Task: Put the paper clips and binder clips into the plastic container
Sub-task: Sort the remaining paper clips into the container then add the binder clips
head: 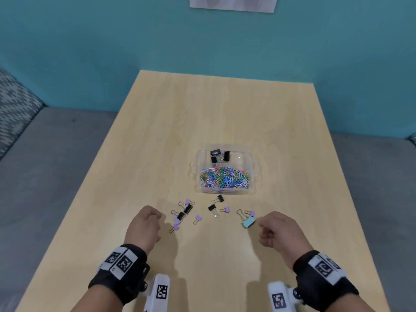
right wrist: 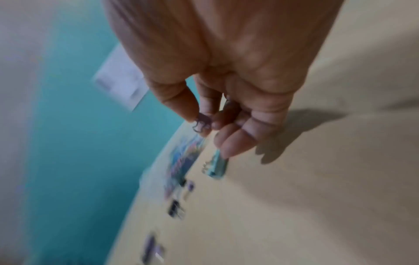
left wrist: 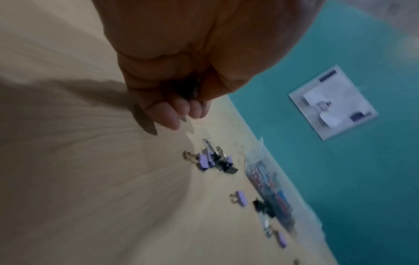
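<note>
**Binder clips awaiting transfer: handling assessment**

We are finding binder clips [head: 198, 213] scattered at lower centre, just below the plastic container [head: 255, 170] holding paper clips [head: 225, 180]. We are judging them light, stiff, slippery; wire loops suit pinching. Left hand [head: 144, 225] is curling around something dark, unidentifiable; right hand [head: 281, 229] is pinching a small clip [right wrist: 201, 122].

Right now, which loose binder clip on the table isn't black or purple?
The pale teal binder clip, lying just in front of the right hand. It is also bigger than the black and purple clips around it.
</note>
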Tool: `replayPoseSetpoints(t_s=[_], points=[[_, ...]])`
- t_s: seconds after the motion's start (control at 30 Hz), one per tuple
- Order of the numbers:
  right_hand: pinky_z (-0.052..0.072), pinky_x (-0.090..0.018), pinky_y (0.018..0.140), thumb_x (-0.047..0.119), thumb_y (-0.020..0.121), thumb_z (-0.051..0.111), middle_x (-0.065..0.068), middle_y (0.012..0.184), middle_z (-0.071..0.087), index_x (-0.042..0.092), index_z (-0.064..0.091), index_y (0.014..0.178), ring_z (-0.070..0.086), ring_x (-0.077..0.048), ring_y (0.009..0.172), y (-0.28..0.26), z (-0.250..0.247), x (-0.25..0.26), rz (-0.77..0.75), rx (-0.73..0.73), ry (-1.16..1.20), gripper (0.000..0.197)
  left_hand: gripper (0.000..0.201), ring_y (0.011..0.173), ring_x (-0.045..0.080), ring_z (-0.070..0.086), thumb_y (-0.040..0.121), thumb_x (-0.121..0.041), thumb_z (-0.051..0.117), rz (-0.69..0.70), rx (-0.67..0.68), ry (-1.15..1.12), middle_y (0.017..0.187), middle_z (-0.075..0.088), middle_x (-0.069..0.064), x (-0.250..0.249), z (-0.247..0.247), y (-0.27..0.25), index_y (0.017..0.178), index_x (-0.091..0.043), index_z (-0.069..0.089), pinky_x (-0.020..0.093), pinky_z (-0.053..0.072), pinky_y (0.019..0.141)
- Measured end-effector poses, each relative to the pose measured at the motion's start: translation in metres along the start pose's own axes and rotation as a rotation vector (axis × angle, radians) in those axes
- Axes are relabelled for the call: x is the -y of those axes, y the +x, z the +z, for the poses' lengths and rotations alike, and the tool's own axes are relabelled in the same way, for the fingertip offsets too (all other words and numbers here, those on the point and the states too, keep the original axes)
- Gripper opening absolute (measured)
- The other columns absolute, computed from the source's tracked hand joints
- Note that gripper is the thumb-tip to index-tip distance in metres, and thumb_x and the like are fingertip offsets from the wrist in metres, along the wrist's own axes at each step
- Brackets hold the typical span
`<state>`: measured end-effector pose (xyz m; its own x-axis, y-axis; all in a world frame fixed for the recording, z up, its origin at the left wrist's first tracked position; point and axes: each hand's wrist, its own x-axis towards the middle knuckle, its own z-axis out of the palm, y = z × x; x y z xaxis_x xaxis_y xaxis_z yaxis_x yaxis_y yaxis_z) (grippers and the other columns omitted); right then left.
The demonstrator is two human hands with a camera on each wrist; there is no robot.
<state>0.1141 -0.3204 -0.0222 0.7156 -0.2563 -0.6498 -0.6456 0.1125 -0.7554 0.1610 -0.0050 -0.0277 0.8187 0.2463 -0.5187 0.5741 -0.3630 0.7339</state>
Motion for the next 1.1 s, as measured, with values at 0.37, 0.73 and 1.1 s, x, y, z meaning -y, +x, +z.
replayPoseSetpoints(t_s=[0.37, 0.73, 1.1], points=[[0.039, -0.028, 0.054, 0.047, 0.080, 0.066, 0.013, 0.084, 0.061, 0.022, 0.049, 0.083, 0.056, -0.011, 0.065, 0.005, 0.016, 0.011, -0.174, -0.018, -0.680, 0.031, 0.024, 0.065, 0.009, 0.052, 0.087, -0.041, 0.055, 0.230, 0.156, 0.715, 0.078, 0.056, -0.010, -0.006, 0.023, -0.015, 0.081, -0.028, 0.037, 0.026, 0.034, 0.052], [0.037, -0.030, 0.054, 0.051, 0.077, 0.055, 0.008, 0.076, 0.053, 0.026, 0.036, 0.087, 0.053, -0.017, 0.068, 0.007, 0.029, 0.021, -0.224, 0.106, -1.075, 0.033, 0.030, 0.053, 0.014, 0.049, 0.075, -0.039, 0.065, 0.240, 0.104, 0.466, 0.056, 0.058, -0.001, -0.034, 0.014, -0.003, 0.068, -0.017, 0.047, 0.030, 0.039, 0.053], [0.034, -0.031, 0.054, 0.016, 0.083, 0.044, 0.000, 0.071, 0.053, 0.018, 0.043, 0.077, 0.046, -0.017, 0.060, 0.093, 0.044, 0.130, -0.312, 0.087, -0.848, 0.006, 0.020, 0.058, 0.015, 0.053, 0.074, -0.032, 0.061, 0.482, 0.138, 0.638, 0.065, 0.060, 0.000, -0.171, 0.071, 0.085, 0.073, -0.019, 0.047, 0.027, 0.036, 0.048]])
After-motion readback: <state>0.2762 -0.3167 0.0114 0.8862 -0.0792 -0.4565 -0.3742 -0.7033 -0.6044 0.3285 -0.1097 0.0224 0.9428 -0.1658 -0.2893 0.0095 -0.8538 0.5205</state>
